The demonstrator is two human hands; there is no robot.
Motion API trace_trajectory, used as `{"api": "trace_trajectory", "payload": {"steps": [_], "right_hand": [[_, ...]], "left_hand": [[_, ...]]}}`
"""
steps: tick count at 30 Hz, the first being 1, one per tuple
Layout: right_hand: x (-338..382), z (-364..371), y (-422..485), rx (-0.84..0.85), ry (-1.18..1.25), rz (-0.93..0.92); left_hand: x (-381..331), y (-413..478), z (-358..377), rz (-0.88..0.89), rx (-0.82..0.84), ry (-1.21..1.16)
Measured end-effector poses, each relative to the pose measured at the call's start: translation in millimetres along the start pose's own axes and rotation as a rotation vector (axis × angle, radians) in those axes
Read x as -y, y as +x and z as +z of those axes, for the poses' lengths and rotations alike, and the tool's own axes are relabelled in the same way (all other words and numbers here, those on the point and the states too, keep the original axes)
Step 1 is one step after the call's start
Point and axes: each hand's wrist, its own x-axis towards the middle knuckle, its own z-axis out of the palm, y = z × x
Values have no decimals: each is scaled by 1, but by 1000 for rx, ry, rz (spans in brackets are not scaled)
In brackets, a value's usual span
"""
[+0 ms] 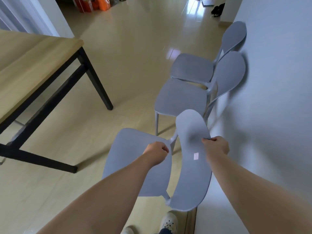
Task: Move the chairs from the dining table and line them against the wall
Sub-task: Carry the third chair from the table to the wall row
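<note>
I hold a grey plastic chair (128, 157) in front of me, near the white wall (278, 98) on the right. My left hand (157, 153) is shut on the back edge of its seat. My right hand (217, 146) grips the edge of its backrest, which bears a small white label. Two more grey chairs stand in a row beyond it, backs against the wall: the nearer one (182, 97) and the farther one (192, 66). The wooden dining table (33, 61) with black legs is at the left.
Glossy beige floor (128, 53) stretches between table and chairs. Orange and red bags (94, 5) sit at the far back, with dark items (217, 10) by the far right wall. My feet in light shoes (168, 222) are below the held chair.
</note>
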Motion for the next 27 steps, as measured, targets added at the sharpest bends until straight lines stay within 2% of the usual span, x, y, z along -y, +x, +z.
{"api": "trace_trajectory", "payload": {"steps": [7,11,17,20,23,27], "right_hand": [[4,-35,31,-158,-10,2],[3,-39,35,-156,-24,59],[-2,-30,13,-177,109,273],[-14,-28,2,-131,113,314],[-27,-31,-6,-225,113,337],[-40,-31,-10,-296,266,347]], "left_hand": [[-27,10,9,83,41,50],[-28,16,10,104,81,95],[-42,25,-4,181,132,175],[-48,28,-10,198,142,228],[-54,29,-8,226,158,284],[-58,18,1,282,197,343]]}}
